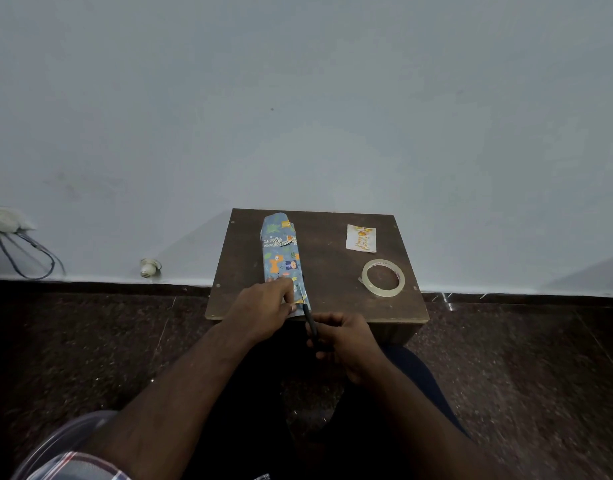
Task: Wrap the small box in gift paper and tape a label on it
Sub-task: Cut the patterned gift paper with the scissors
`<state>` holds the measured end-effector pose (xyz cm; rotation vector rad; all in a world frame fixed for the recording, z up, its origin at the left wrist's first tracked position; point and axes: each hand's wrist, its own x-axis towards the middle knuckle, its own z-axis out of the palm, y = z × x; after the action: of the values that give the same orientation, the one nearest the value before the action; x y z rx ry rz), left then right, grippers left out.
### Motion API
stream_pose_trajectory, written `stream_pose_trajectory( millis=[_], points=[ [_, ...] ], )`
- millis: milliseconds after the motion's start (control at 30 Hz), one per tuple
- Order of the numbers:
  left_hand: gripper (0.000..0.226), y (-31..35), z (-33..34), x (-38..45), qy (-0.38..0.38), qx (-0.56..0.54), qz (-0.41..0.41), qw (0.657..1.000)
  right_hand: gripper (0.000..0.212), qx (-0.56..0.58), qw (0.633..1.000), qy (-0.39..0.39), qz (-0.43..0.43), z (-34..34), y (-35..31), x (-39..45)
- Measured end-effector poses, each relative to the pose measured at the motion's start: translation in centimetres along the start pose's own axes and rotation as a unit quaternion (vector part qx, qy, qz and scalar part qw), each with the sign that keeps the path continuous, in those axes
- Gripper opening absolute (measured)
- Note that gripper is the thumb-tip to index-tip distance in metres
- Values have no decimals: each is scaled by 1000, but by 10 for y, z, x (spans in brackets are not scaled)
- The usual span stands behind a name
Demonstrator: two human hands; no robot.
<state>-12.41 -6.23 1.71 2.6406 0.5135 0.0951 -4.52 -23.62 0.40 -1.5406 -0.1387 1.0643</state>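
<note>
Head view: a small dark-brown tabletop stands against a pale wall, on a dark speckled floor; a long parcel in blue gift paper printed with animals lies lengthwise along the left part of the tabletop, its far end folded to a taper, its near end reaching the front edge; whether the box sits inside cannot be told. The left hand rests on the near end of the parcel, fingers curled down onto the paper; the right hand, just off the front edge, holds a thin dark tool, fingers wrapped round its handle, its tip touching the paper's near right edge; its kind cannot be told. A white label with orange print lies at the far right of the tabletop; a roll of clear tape lies flat nearer, apart from the label. At the wall's left: a socket with cables.
</note>
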Motion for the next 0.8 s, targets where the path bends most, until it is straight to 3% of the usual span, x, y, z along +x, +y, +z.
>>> stream_pose_trajectory(
  millis=[800],
  points=[
    [16, -2, 0, 0, 8, -2, -2, 1000, 18, 9, 1000, 11, -15, 5, -1, 6]
  ],
)
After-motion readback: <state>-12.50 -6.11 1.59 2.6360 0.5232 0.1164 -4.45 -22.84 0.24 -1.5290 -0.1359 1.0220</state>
